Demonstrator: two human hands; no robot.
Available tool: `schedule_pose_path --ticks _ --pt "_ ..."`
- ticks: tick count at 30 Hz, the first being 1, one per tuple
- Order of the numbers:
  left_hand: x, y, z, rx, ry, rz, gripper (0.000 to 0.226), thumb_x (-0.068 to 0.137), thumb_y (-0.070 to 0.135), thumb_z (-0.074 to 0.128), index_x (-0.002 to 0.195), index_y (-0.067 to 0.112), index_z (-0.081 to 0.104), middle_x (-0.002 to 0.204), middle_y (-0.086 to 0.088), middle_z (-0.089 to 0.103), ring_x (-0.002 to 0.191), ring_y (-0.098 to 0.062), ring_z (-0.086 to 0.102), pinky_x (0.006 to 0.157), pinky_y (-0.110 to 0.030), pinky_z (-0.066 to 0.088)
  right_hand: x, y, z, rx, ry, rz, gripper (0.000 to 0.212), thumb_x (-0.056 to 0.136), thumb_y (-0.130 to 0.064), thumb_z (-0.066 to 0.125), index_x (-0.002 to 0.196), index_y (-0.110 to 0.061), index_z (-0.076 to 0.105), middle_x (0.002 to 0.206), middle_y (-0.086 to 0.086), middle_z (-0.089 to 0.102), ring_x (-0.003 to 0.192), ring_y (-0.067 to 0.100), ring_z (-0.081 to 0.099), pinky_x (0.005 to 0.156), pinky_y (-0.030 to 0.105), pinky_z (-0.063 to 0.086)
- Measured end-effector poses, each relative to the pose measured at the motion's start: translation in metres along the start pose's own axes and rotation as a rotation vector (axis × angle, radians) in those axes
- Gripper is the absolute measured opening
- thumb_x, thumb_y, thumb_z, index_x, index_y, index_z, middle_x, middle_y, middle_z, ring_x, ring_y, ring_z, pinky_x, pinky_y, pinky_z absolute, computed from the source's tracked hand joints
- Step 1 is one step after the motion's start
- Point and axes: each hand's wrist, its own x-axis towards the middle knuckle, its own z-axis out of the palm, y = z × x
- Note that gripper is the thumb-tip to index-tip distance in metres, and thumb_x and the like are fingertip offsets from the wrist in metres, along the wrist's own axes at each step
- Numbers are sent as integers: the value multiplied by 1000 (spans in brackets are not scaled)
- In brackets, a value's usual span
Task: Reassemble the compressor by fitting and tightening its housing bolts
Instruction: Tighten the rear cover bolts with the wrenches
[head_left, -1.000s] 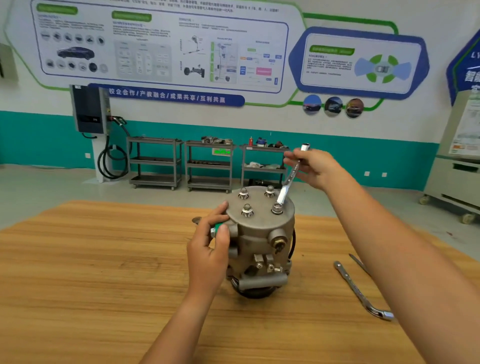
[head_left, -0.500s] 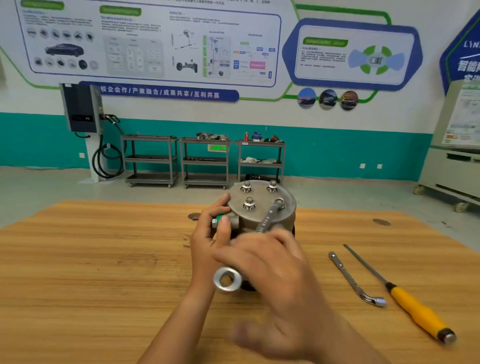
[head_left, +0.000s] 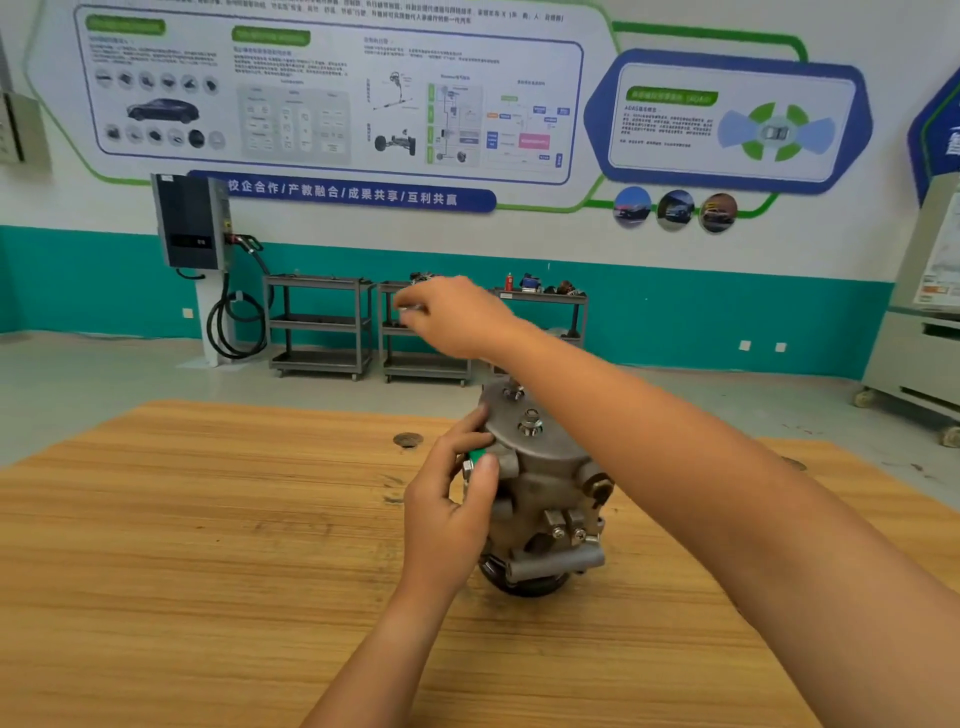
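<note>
Wooden bench (head_left: 208, 519) held compressor (head_left: 540, 488), prob. heavy, rigid; L hand (head_left: 449, 514) gripped its flank, R hand (head_left: 460, 319) clutched wrench (head_left: 410, 308).

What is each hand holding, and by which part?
The left hand grips the compressor by its side, at the green cap. The right hand pinches the end of a metal tool, otherwise hidden.

The head-worn camera looks forward and down across the table (head_left: 156, 519), close to the compressor (head_left: 540, 493), toward the wall (head_left: 649, 312).
</note>
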Motion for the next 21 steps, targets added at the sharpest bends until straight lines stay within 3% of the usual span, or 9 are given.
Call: schedule_pose_path --ticks 2,5,8,11,14,16,19,21 --pt "0 4 -2 -14 -46 9 22 83 34 50 102 29 61 125 24 57 120 3 50 94 -15 43 8 22 -3 145 3 87 37 101 -22 41 136 -15 48 128 7 58 102 20 60 87 31 47" --pt "1 5 -1 -53 -92 -1 26 79 40 49 99 28 61 125 29 55 121 4 49 92 -12 42 11 56 -4 392 48 262 39 100 -19 45 139 -14 43 105 8 64 69 9 59 61 16 48" --pt "2 4 0 -72 -84 -3 28 78 41 48 100 27 60 125 29 55 120 5 48 90 -9 41 8 90 -6 553 155 423 40 99 -17 46 138 -10 42 96 8 62 69 12 60 57 17 50" --pt "3 2 -3 -75 -39 -8 25 80 38 48 99 27 61 123 29 56 119 7 48 88 -6 39 -11 123 -8 705 349 608 37 100 -16 43 136 -8 38 114 12 60 76 16 60 45 13 44" --pt "5 -3 -7 -89 36 -43 19 85 24 46 96 26 61 118 28 59 118 7 50 88 -6 39 -45 148 -12 874 560 709 29 99 -16 43 127 -14 38 122 9 56 72 9 60 51 19 42" --pt "5 -5 -8 -108 69 -64 21 85 23 42 95 24 60 118 26 60 119 4 50 94 -13 40 -73 156 -15 980 742 705 20 97 -15 46 114 -18 38 119 7 57 74 6 62 58 22 45" --pt "4 -5 -5 -144 96 -84 20 85 23 42 94 22 59 119 22 60 119 3 50 100 -23 40 -115 147 -18 1111 1003 614 18 96 -10 45 94 -26 38 106 3 64 71 5 66 66 23 48" --pt "3 -2 0 -150 128 -84 17 82 28 47 92 21 58 118 20 60 117 5 51 96 -19 42 -143 135 -19 1156 1150 534 25 96 -3 40 89 -26 35 92 2 65 66 8 67 66 23 50"
